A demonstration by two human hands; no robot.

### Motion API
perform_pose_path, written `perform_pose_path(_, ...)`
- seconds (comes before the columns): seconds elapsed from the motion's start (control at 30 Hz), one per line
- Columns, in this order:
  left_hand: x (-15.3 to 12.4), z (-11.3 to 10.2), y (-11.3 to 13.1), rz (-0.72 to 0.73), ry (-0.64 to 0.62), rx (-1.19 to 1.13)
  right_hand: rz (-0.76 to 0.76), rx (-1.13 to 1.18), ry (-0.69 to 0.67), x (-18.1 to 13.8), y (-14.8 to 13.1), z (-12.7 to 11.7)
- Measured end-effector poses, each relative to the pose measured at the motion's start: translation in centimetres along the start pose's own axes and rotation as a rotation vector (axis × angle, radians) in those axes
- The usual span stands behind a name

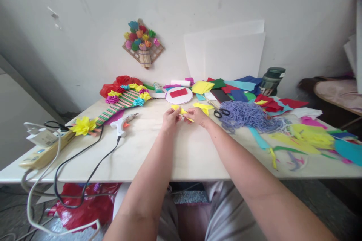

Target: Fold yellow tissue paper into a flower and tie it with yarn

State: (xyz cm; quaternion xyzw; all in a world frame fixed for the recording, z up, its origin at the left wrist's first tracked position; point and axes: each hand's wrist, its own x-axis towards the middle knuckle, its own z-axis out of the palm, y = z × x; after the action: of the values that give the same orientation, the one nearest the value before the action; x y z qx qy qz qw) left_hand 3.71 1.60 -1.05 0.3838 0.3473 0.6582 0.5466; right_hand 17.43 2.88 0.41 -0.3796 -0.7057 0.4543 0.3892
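Observation:
Both hands meet over the middle of the table, fingers pinched on a small piece of yellow crepe paper (183,112). My left hand (171,119) grips its left end, and my right hand (197,116) grips its right end. Just behind them lies a white round disc (166,98) with a red paper strip (178,93) on it. More yellow paper (204,108) rests beyond my right hand, close to black-handled scissors (221,113). The paper's exact shape is partly hidden by my fingers.
A white glue gun (120,125) with a black cord lies left, near a power strip (45,152). A flower-trimmed striped craft (123,103) sits behind it. Purple yarn (249,115), coloured paper sheets (237,84) and a dark green bottle (272,81) occupy the right side.

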Motion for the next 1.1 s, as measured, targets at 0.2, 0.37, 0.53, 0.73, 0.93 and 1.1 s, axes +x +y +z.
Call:
perform_pose_path(0.2, 0.2, -0.2, -0.2, -0.006, 0.05, -0.026, -0.022, -0.02, -0.001, 0.3, 0.4, 0.3)
perform_pose_path(0.37, 0.3, 0.0, 0.1, -0.041, 0.103, -0.1, -0.017, 0.011, 0.041, 0.5, 0.5, 0.7)
perform_pose_path(0.53, 0.0, 0.2, 0.2, -0.066, 0.086, -0.06, 0.046, 0.12, 0.165, 0.7, 0.7, 0.4)
perform_pose_path(0.73, -0.1, 0.2, -0.7, -0.013, -0.014, 0.165, 0.059, 0.134, 0.121, 0.5, 0.6, 0.6)
perform_pose_path(0.93, 0.1, 0.1, -0.4, 0.063, 0.08, 0.188, 0.08, 0.151, 0.03, 0.2, 0.3, 0.7)
perform_pose_path(1.1, 0.1, 0.0, -0.4, 0.081, 0.113, 0.188, 0.092, 0.15, 0.027, 0.3, 0.4, 0.7)
